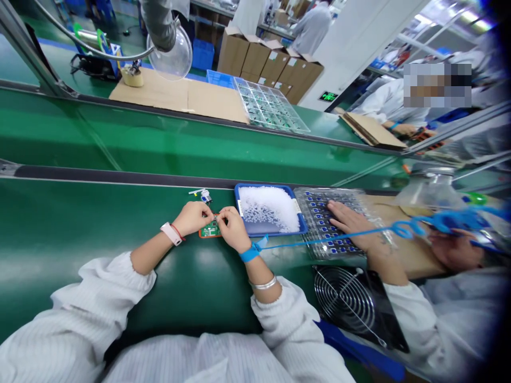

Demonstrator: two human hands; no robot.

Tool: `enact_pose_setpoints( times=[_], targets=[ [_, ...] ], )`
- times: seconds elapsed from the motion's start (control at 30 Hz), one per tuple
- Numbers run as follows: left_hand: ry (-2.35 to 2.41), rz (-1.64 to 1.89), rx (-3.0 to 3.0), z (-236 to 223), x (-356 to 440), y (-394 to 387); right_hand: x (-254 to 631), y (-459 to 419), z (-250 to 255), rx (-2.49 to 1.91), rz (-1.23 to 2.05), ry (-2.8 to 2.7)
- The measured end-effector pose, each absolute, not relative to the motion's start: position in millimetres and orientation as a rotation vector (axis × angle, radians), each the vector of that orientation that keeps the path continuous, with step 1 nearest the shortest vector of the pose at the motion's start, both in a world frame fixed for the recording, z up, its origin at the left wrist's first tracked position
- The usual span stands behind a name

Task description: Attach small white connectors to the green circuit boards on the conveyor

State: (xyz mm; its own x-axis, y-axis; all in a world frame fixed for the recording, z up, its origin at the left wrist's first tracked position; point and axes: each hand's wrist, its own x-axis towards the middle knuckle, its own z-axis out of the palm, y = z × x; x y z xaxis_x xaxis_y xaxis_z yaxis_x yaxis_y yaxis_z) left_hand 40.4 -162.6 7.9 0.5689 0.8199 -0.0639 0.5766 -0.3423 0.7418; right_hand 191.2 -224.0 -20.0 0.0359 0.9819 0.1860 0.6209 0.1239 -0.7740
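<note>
A small green circuit board [210,230] with an orange-red edge lies on the green worktop in front of me. My left hand [194,219] is closed in a pinch at the board's upper left. My right hand [235,231], with a blue wrist strap, pinches at its upper right side. The fingers cover part of the board, and any small part between the fingertips is hidden. Just beyond the hands lie a few small white and blue pieces [205,196]. To the right, a blue tray [271,233] holds many small white pieces [266,205].
A co-worker's hand [351,223] rests on a clear tray with blue parts [319,213] at the right. Across it runs a blue coiled cord [343,234]. Nearer me is a fan with a wire guard [343,298]. A raised shelf [159,138] spans the back, bearing a compartment tray [271,106].
</note>
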Motion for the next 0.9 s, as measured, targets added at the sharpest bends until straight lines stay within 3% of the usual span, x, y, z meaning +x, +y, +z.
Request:
enact_pose_setpoints(
  times=[0.2,0.43,0.57,0.67,0.9],
  targets=[
    [1.048,0.643,2.337,2,29,-179,192,-227,8,-1.519,0.474,-1.788],
    [0.911,0.535,2.640,0,21,-192,254,-196,145,-1.437,-0.027,-1.706],
    [0.950,0.555,2.488,2,19,-189,293,-180,197,-1.495,-0.081,-1.621],
    [1.052,0.552,2.180,5,17,-183,313,-186,191,-1.604,0.008,-1.668],
    [1.023,0.837,1.622,36,12,-123,352,-212,107,-1.958,0.418,-1.753]
  ],
)
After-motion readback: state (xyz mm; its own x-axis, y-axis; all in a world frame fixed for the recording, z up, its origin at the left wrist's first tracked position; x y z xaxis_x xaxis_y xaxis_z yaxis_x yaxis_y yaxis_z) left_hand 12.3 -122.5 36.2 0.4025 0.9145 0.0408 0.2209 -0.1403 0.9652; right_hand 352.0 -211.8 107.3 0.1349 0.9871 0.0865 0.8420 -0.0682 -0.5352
